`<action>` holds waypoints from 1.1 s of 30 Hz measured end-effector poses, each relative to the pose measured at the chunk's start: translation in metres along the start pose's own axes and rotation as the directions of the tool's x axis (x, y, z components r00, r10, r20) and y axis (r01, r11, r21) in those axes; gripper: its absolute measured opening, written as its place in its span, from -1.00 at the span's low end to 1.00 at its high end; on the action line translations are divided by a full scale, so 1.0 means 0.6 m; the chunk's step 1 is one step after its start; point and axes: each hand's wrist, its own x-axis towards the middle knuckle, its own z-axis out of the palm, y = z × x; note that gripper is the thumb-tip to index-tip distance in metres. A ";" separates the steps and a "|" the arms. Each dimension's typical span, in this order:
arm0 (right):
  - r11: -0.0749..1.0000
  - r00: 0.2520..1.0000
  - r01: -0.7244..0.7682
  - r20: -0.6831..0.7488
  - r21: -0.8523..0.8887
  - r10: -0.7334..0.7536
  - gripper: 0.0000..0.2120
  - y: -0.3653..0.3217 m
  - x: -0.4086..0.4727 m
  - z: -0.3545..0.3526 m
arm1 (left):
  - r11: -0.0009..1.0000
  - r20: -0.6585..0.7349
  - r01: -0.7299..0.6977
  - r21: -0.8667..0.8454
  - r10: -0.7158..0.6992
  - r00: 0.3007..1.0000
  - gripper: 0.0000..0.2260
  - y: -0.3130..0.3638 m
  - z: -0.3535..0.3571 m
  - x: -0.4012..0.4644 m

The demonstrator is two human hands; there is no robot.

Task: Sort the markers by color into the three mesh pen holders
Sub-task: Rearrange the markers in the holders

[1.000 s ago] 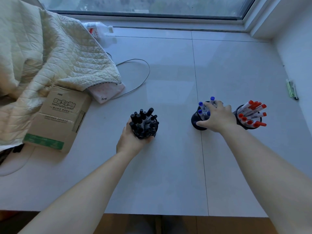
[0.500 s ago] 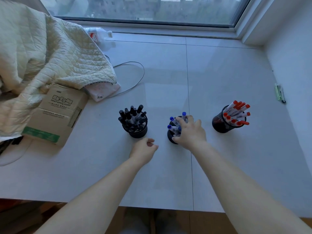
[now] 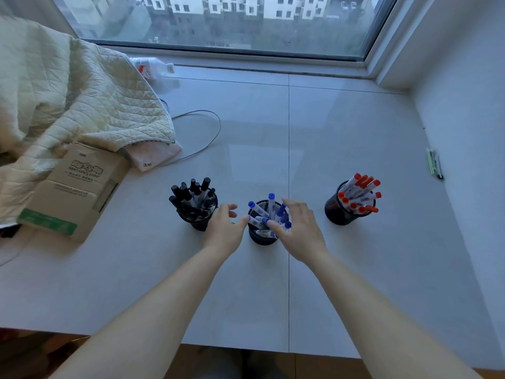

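- Markers all sit sorted in 3 black mesh holders, in a row across the pale sill/tabletop (image 3: 341,269).
- Left holder (image 3: 200,222): black-capped markers (image 3: 195,194), caps up, splayed.
- Middle holder (image 3: 261,237): blue-capped markers (image 3: 270,212), some upright, some leaning over the rim.
- Right holder (image 3: 337,213): red-capped markers (image 3: 360,194), fanned toward the right, well apart from the middle one.
- Left hand (image 3: 225,228): released, fingers loosely bent, grasping nothing; sits btwn left and middle holders, thumb tip at the middle holder's left rim. Contact w/ the rim can't be told.
- Right hand (image 3: 299,231): released too, fingers spread over the right side of the middle holder; thumb lies against the blue markers, nothing gripped.
- Far left: quilted cream blanket (image 3: 68,105) draped over a cardboard box (image 3: 73,192).
- Thin grey cable (image 3: 207,135) loops out from under the blanket; a plastic bottle (image 3: 151,68) lies near the window (image 3: 232,20).
- Small green item (image 3: 433,162) by the right wall, too small to ID.
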 end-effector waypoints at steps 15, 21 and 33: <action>0.977 0.969 -0.211 0.134 0.001 0.209 -0.81 -0.044 0.099 -0.019 | 0.970 0.105 -0.092 0.226 0.070 0.992 -0.85 0.035 0.010 0.053; 0.988 0.991 -0.116 -0.056 0.103 0.122 -0.85 -0.046 0.075 -0.021 | 0.988 0.099 -0.120 0.099 0.111 0.989 -0.93 0.043 -0.001 0.053; 0.792 0.812 -0.104 -0.409 0.602 0.417 -0.95 -0.065 0.019 -0.087 | 0.969 -0.103 -0.245 -0.026 0.241 0.965 -0.91 0.078 -0.060 0.043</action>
